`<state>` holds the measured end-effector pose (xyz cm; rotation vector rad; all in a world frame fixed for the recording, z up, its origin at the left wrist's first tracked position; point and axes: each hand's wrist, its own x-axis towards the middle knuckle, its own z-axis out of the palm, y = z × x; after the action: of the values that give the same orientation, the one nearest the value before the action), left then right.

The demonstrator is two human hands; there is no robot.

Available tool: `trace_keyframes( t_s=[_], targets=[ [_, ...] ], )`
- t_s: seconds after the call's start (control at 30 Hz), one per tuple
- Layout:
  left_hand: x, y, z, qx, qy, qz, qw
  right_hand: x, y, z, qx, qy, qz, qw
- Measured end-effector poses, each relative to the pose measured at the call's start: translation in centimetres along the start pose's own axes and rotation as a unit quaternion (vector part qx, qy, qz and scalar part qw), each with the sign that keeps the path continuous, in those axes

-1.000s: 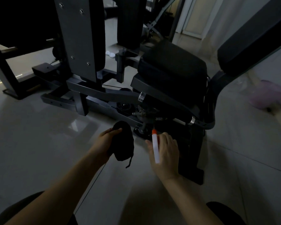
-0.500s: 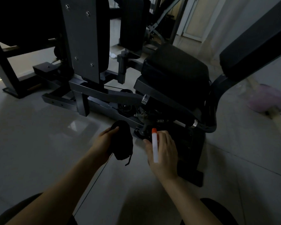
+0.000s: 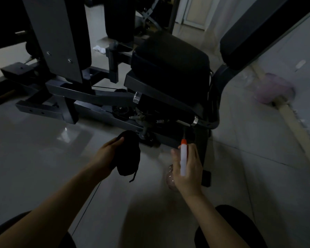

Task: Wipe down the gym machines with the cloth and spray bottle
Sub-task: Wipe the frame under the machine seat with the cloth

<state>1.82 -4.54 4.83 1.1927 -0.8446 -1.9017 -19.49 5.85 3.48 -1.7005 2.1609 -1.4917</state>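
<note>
Bottle [image 3: 183, 158] in the right hand's [image 3: 190, 170] grasp, long axis pointing ahead at the frame [image 3: 106, 116] just beyond its nozzle; left hand [image 3: 106, 156] clutches the cloth [image 3: 129, 156] alongside, equally near

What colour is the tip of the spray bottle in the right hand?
Orange, on a white body. The head view shows the spray bottle held in the right hand.

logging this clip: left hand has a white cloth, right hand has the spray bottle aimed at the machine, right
Not quite. The head view shows the cloth in the left hand is black, not white. The rest holds: the right hand grips the spray bottle, its orange tip toward the machine.
</note>
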Motion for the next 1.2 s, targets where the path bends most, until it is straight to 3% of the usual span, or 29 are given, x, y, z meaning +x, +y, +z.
trace_keyframes(
  t_s=[0.43, 0.5, 0.63, 0.8, 1.07, 1.2],
  targets=[
    [1.6, -1.8, 2.0, 0.066, -0.04, 0.005, 0.997, -1.6, 2.1, -0.5, 0.037, -0.088, 0.092, 0.991],
    [1.6, -1.8, 1.8, 0.083, -0.046, 0.008, 0.995, -2.1, 2.8, 0.4, 0.001, -0.129, 0.079, 0.989],
    [1.8, -2.0, 1.0, 0.112, -0.002, 0.006, 0.994, -3.7, 6.1, 3.5, -0.198, -0.218, 0.019, 0.955],
    [2.2, -2.6, 0.5, 0.149, 0.061, 0.034, 0.986, -7.2, 8.6, 6.9, -0.238, -0.279, 0.069, 0.928],
    [2.1, -3.7, 0.6, 0.144, 0.025, 0.008, 0.989, -12.1, 11.9, 11.6, -0.099, -0.321, 0.146, 0.931],
    [2.0, -3.6, 0.9, 0.154, -0.007, -0.016, 0.988, -11.5, 10.4, 11.6, -0.127, -0.354, 0.159, 0.913]
  ],
)
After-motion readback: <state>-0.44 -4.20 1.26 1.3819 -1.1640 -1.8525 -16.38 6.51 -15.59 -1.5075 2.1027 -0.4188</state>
